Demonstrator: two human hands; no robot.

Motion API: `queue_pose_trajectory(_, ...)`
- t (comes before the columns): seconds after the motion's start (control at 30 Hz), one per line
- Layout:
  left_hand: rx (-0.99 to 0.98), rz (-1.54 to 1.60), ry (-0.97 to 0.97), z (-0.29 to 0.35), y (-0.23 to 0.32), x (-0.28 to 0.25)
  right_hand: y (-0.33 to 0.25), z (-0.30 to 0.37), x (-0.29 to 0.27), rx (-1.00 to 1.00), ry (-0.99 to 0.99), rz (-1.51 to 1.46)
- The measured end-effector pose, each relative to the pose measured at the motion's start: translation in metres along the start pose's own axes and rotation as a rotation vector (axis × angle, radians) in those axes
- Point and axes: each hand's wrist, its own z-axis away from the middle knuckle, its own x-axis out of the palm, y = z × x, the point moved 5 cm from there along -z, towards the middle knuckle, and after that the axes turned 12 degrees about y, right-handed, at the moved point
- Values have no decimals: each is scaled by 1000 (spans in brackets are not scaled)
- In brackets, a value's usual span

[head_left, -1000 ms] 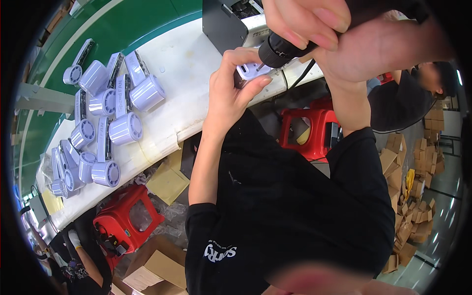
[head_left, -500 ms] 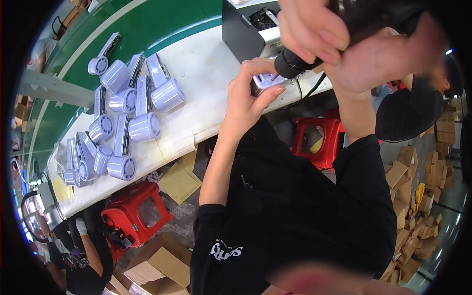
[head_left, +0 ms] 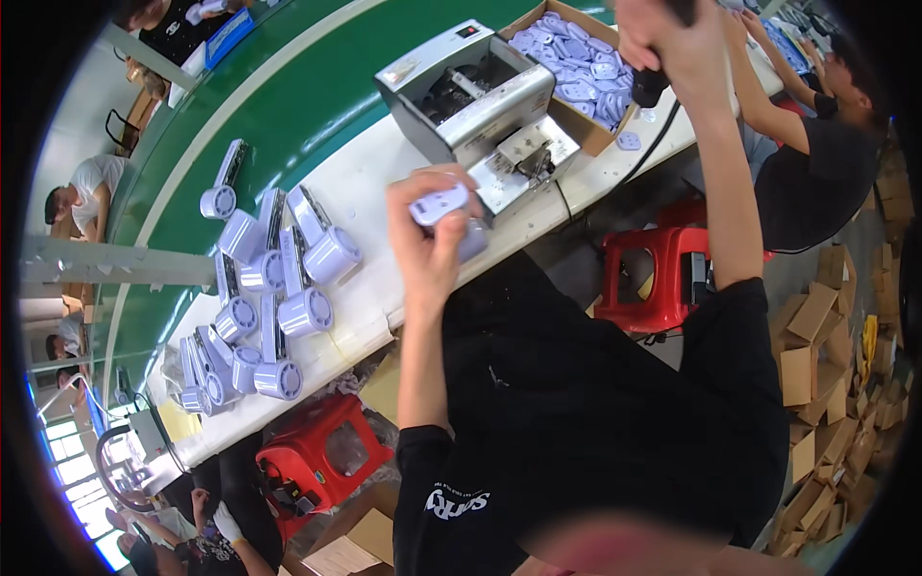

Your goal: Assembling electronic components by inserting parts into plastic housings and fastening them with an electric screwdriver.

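In my left hand (head_left: 415, 252) is a lavender handheld fan (head_left: 440, 204), its pale end plate turned up and my fingers wrapped round it. It is held over the white table, just in front of a grey screw feeder (head_left: 475, 125). My right hand (head_left: 687, 58) is raised at the upper right, closed round a black electric screwdriver (head_left: 649, 89), which is apart from the fan. The screwdriver's tip is hard to make out. Several lavender fans (head_left: 333, 255) lie in a cluster on the table to the left, their handles showing dark inner parts.
Behind the feeder stands a cardboard box (head_left: 588, 132) full of lavender plastic parts; one loose part (head_left: 628, 141) lies beside it. A black cable (head_left: 653, 144) crosses the table. Red stools (head_left: 645, 283) stand below the edge. A co-worker (head_left: 816, 163) sits at the right; cardboard boxes fill the floor there.
The screwdriver has come away from the fan, as my right hand moved up and right. My left hand has drawn the fan left and down. The view has shifted, showing the whole feeder and parts box.
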Motion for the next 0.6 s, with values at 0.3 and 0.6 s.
queue_pose_trajectory(0.3, 269, -778, 19, -155, 31, -6, 117, 25, -16, 106, -368, 826)
queue_pose_trajectory(0.6, 411, -1222, -240, -255, -123, -74, 119, 36, -16, 157, -292, 778)
